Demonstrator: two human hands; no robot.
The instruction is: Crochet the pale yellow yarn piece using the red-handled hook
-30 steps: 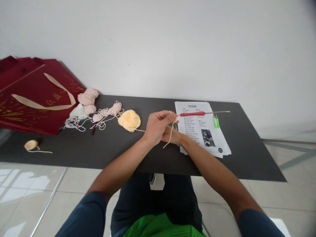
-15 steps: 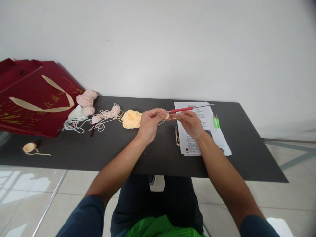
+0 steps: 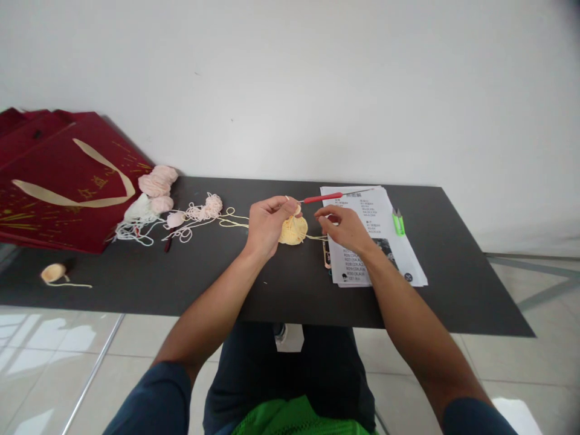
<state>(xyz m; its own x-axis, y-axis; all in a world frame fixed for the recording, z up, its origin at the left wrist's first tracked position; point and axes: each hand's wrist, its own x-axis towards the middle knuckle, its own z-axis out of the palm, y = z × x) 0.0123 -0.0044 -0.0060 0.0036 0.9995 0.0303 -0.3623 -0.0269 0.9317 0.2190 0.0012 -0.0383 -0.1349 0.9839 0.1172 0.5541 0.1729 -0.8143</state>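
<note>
My left hand (image 3: 267, 223) pinches the shaft of a crochet hook with a red handle (image 3: 322, 197), its far end pointing right over the papers. At these fingertips is a small piece of pale yellow crochet (image 3: 297, 209), partly hidden. Just below, a yellow yarn ball (image 3: 293, 231) rests on the table beside my left fingers. From the ball a yellow strand (image 3: 316, 237) runs right to the underside of my right hand (image 3: 342, 226). The right fingers are curled around the strand, though the lower ones are hidden.
Printed sheets (image 3: 408, 266) lie under my right forearm, with green thread snips (image 3: 398, 222) on their edge. Pink yarn (image 3: 206, 208), white yarn (image 3: 138, 211) and a red gift bag (image 3: 67, 181) are at left. A small cream crocheted piece (image 3: 53, 272) sits near the front edge.
The yellow yarn ball has shifted right, from beside my left hand to just below the hook. My right hand has moved away from the crochet piece and slightly down.
</note>
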